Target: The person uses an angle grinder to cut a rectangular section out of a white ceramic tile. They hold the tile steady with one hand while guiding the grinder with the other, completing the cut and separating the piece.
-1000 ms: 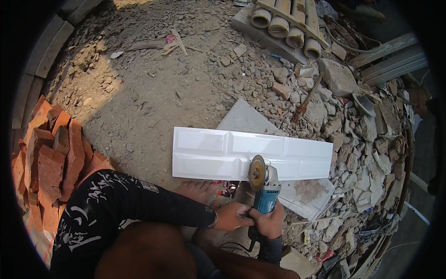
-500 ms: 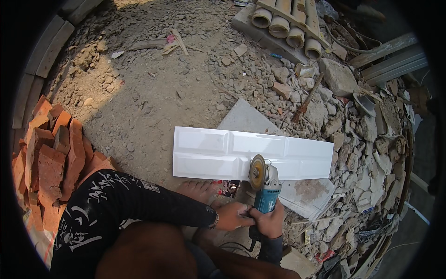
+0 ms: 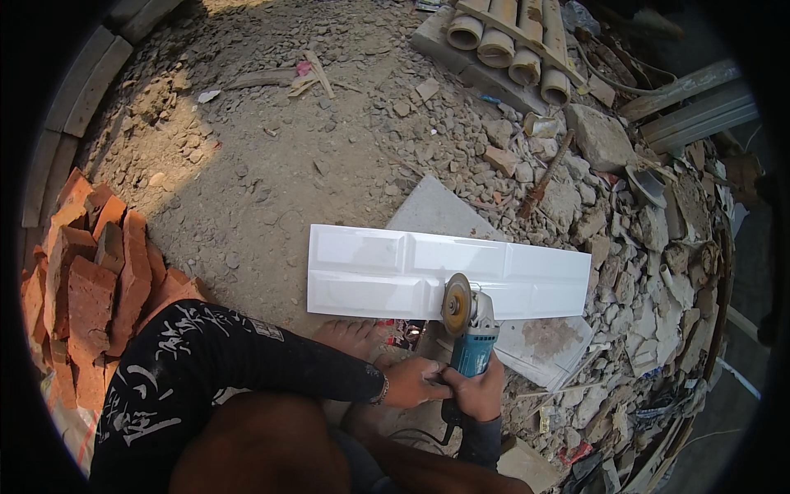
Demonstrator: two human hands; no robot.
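Observation:
A teal angle grinder with a round disc stands head-up over the near edge of a white tile panel. My right hand is wrapped round the grinder's body. From the left, my left hand reaches in with curled fingers, closed against the grinder's rear beside my right thumb; its fingertips are partly hidden. Raised rectangles pattern the glossy panel, which lies across a grey slab. Whether the disc touches the panel, or is spinning, I cannot tell.
Orange bricks are piled at the left, near my elbow. Broken rubble spreads along the right. Several pipes lie at the upper right. My bare foot rests close to the panel's near edge. A dark cord curls below my hands.

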